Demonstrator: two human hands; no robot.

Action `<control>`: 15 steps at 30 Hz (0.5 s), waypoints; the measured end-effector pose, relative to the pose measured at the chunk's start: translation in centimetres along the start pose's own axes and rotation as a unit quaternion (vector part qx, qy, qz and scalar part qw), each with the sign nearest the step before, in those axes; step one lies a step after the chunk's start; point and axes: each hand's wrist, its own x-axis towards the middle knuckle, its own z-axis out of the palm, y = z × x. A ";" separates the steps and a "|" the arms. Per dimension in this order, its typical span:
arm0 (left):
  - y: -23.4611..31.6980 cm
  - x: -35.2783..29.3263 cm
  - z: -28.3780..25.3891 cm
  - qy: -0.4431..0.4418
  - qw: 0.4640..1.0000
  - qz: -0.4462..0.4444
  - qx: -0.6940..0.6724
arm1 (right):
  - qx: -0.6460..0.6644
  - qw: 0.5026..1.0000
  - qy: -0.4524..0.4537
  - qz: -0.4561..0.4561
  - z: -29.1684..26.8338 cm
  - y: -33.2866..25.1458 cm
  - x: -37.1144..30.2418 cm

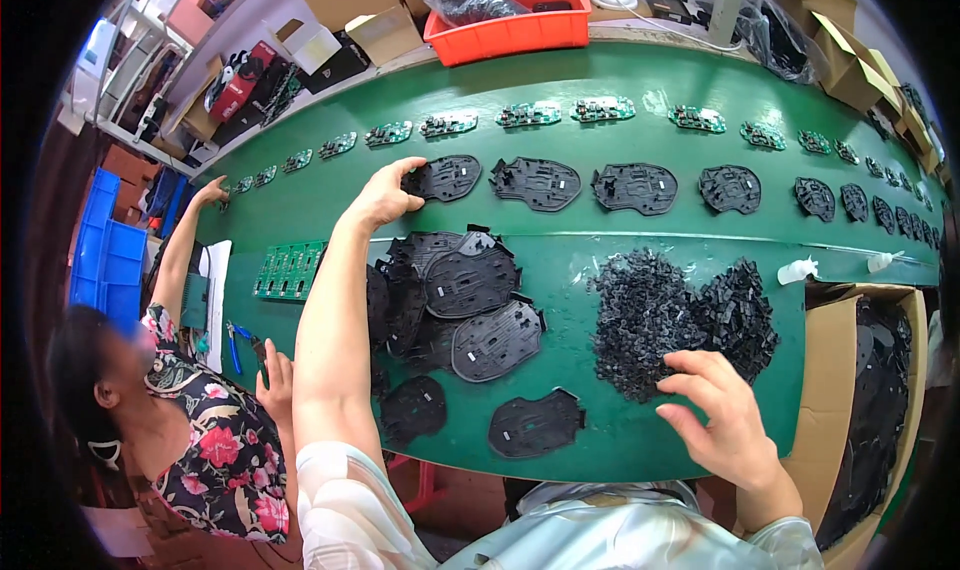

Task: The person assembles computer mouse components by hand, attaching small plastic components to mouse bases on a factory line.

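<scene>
My left hand [388,195] reaches forward, its thumb and fingers closed on the left end of a black plastic mouse base [450,178]. That base lies at the left of a row of similar ones, such as the mouse base [540,184] beside it. My right hand [722,415] is at the near edge of a heap of small black plastic parts [640,315]; its fingers are curved and apart from the thumb, with nothing visible between them. Stacked mouse bases [470,282] lie between my arms. Closer to me is a single mouse base [537,425].
Green circuit boards [528,115] line the bench behind the bases. A board panel [288,272] lies left of my forearm. A red bin [510,25] stands at the back, a carton of black parts [835,390] at right. A co-worker [215,410] sits at left, holding a tool.
</scene>
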 end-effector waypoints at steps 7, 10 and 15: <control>0.4 0.2 -0.6 -0.031 0.995 0.038 0.083 | -0.017 0.998 0.046 0.026 -1.7 0.5 0.1; 0.6 0.6 0.1 -0.016 0.994 0.047 0.097 | -0.027 0.996 0.063 0.049 -2.4 0.5 0.1; -1.2 1.2 1.2 0.049 0.972 0.177 0.150 | -0.076 0.990 0.096 0.068 -3.8 -0.5 1.0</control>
